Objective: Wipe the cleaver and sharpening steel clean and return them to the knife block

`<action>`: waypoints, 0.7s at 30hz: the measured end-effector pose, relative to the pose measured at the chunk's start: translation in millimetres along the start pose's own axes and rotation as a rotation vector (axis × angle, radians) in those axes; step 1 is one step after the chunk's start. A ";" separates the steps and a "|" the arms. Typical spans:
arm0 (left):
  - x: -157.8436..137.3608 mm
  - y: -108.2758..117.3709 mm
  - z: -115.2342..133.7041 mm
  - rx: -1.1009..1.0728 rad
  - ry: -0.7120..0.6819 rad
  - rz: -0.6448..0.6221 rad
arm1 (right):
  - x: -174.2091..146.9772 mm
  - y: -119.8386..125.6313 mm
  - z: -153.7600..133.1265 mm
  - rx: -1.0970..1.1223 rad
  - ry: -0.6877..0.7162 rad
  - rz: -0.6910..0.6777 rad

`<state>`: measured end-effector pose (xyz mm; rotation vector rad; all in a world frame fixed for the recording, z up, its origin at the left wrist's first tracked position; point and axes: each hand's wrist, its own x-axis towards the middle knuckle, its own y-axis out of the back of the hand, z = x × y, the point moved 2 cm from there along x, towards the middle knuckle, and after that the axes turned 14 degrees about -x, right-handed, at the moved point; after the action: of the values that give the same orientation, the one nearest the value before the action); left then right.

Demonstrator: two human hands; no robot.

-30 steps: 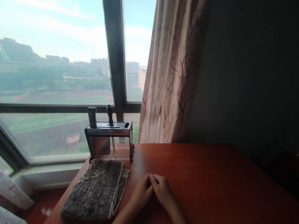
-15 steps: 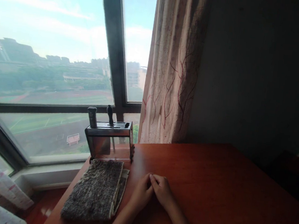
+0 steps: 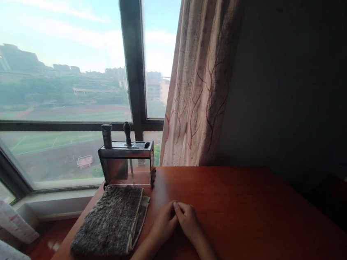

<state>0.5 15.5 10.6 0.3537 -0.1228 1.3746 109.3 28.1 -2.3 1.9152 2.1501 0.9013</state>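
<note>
My left hand [image 3: 165, 224] and my right hand [image 3: 187, 220] rest together on the reddish-brown wooden table [image 3: 244, 220], touching at the thumbs and fingers. Both are closed, and no object shows in either; the inner sides of the fingers are hidden. Left of my left hand lies a folded, shaggy grey cloth [image 3: 109, 222] with a pale edge. Just behind the cloth stands a knife block [image 3: 127, 152] with clear sides and a metal-looking frame. Two dark handles [image 3: 127, 133] stick up out of its top.
A large window [image 3: 57, 80] with dark frames fills the left side. A patterned curtain [image 3: 196, 87] hangs behind the table, with a dark wall [image 3: 290, 84] to its right. The table's left edge runs beside the cloth, above a reddish floor [image 3: 49, 237].
</note>
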 end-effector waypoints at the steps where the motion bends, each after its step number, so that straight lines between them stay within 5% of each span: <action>1: -0.1 0.2 -0.3 -0.002 0.000 -0.002 | 0.0 0.1 -0.1 -0.001 -0.002 0.001; 21: -0.4 -0.5 -2.4 0.008 0.012 0.011 | 0.8 -0.7 -1.9 0.005 0.002 0.002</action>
<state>0.6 15.9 8.1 0.3519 -0.1090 1.3887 107.6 28.1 -0.8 1.9200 2.1534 0.8998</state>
